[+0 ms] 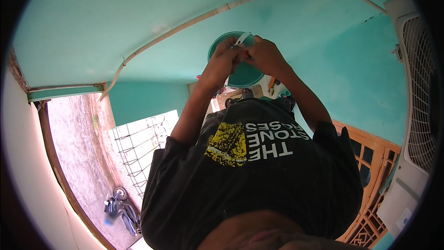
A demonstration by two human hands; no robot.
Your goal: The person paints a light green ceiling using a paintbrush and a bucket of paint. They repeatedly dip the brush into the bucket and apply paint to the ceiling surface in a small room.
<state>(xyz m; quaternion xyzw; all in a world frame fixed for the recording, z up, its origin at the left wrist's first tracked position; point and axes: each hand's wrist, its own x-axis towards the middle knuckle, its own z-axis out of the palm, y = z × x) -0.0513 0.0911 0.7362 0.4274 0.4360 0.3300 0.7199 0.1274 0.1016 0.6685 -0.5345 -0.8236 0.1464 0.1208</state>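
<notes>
My left hand (224, 61) and my right hand (269, 56) meet in front of my chest. Both have their fingers closed together around a narrow white strip (243, 38) with a small dark slot or mark. Its upper end sticks out between the hands; my fingers hide much of the rest. A small red spot shows between the fingertips, too small to name. Behind and below the hands is a round green tub (247, 75), partly covered by them.
A beige corrugated hose (203, 17) runs along the turquoise wall (138, 18). At the right is a white outdoor fan unit (407, 88) with a grille. A wooden lattice door (374, 157) stands below it. A motorbike (122, 210) is parked outside at lower left.
</notes>
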